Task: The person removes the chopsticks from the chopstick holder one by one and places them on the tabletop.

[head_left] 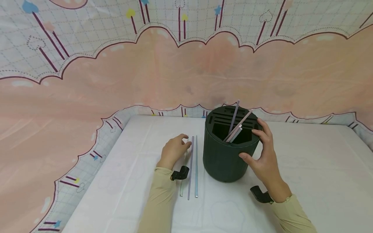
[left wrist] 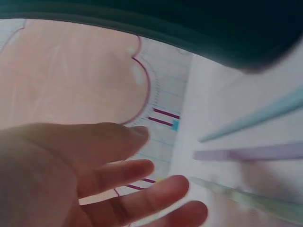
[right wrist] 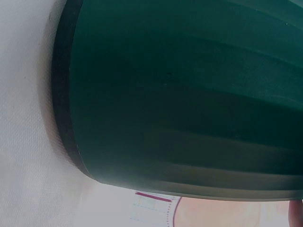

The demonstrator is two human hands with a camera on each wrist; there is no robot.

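A dark green utensil holder [head_left: 224, 161] stands on the table with a slotted top and a wide opening. A purple chopstick [head_left: 234, 116], a pink chopstick [head_left: 244, 120] and other pale ones lean in that opening. My right hand [head_left: 266, 158] grips the holder's right side, thumb in front and fingers at the rim. To its left lie a blue chopstick [head_left: 196, 168], a purple chopstick [head_left: 190, 168] and a pale green chopstick [left wrist: 251, 198], side by side. My left hand [head_left: 173, 149] hovers by the green one with fingers apart and loosely bent, holding nothing.
A white cloth [head_left: 116, 184] covers the table. Behind and to the left hangs a peach curtain [head_left: 116, 84] with a white patterned border, meeting the table's back edge just behind the holder. In the right wrist view the holder's wall [right wrist: 180, 104] fills most of the frame.
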